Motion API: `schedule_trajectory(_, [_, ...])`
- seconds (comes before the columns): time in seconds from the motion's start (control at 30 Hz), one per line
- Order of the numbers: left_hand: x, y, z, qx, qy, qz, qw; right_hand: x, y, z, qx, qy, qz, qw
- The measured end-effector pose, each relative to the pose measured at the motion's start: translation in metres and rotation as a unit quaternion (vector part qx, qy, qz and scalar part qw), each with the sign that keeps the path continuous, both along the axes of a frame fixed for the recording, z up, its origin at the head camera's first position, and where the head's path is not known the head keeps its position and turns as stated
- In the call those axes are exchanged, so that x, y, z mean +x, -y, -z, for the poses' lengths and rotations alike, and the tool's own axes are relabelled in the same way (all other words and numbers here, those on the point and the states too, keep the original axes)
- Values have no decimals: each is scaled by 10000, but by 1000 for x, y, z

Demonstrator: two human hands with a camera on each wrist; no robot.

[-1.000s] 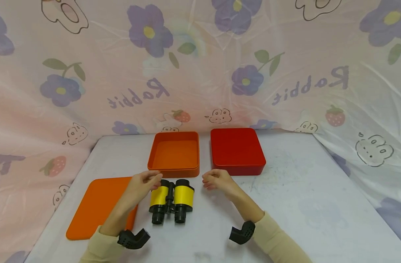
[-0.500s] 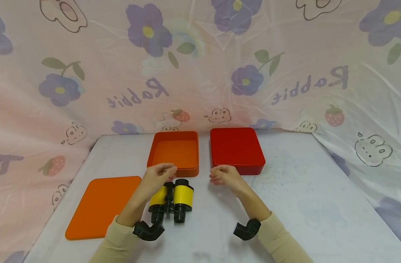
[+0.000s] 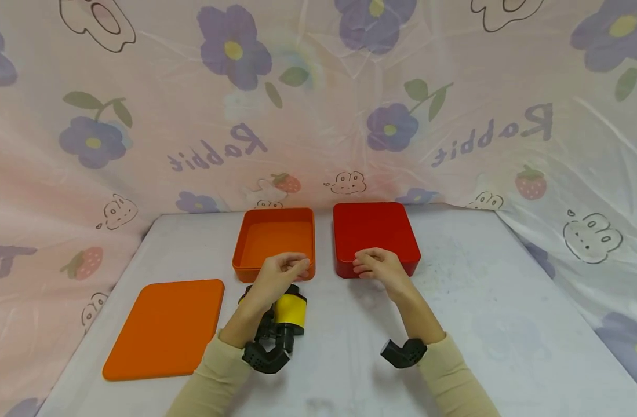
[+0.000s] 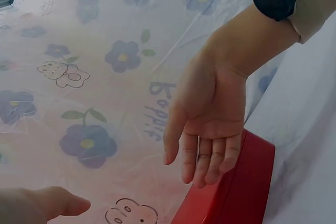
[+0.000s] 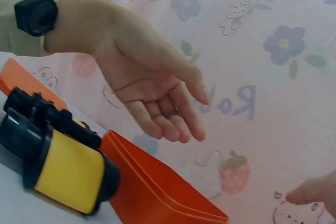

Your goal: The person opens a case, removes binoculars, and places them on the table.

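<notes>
My left hand hangs above the black and yellow binoculars, its fingertips overlapping the near rim of an orange box in the head view. Nothing is in its loosely bent fingers. The right hand hovers by the front of a red box, likewise holding nothing. In the left wrist view the right palm shows with fingers extended. The right wrist view shows the left palm above the binoculars and the orange box. Forearm and hand cover the binoculars' left barrel in the head view.
An orange lid lies flat at the left of the white table. Both boxes stand side by side at the back, the orange one uncovered, the red one with its top covered. A printed curtain hangs behind the table.
The left hand has moved right and away from me, across the binoculars toward the orange box. My right hand has shifted right and forward to the red box. Boxes, lid and binoculars stay put.
</notes>
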State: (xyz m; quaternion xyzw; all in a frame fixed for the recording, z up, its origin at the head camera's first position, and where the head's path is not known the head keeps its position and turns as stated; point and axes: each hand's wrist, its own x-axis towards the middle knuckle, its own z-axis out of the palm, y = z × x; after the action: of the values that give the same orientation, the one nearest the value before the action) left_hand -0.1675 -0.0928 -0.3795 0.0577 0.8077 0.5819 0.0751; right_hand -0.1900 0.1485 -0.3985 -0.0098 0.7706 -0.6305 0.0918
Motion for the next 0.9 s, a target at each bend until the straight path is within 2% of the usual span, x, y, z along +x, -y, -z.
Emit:
schedule_trajectory(0.2, [-4, -15, 4, 280, 93, -64, 9995, -3, -14, -2, 249, -233, 180, 9993])
schedule_trajectory(0.53, [-13, -43, 12, 305, -327, -243, 9987, -14, -37, -3, 617, -553, 868, 9928])
schedule_trajectory(0.63, [-18, -51, 16, 286, -404, -380, 9981, -17, -45, -1, 785, -695, 1122, 9881])
schedule_trajectory(0.8, [-26, -63, 19, 320, -759, -629, 9946, -23, -56, 5, 1028, -943, 1651, 9764])
schedule_trajectory(0.9, [-29, -67, 20, 446, -696, -707, 9941, -27, -62, 9, 1047, -1072, 2046, 9673])
